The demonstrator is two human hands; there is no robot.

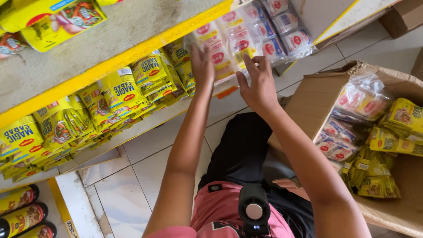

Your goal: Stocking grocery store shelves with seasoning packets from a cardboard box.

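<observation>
My left hand [202,65] and my right hand [257,81] are both stretched out to a shelf [132,53], fingers spread, pressing against a clear plastic multipack of white and red sachets [246,37] lying on the lower shelf level. Neither hand closes around the pack; the fingers rest flat on its near side. Left of the pack, yellow seasoning sachets [119,94] stand in rows along the same shelf.
An open cardboard box [308,103] at my right holds more white-red multipacks [363,99] and yellow sachets [398,128]. Dark bottles [22,216] lie at the bottom left. A yellow packet [53,20] sits on the upper shelf. White floor tiles [132,189] lie below.
</observation>
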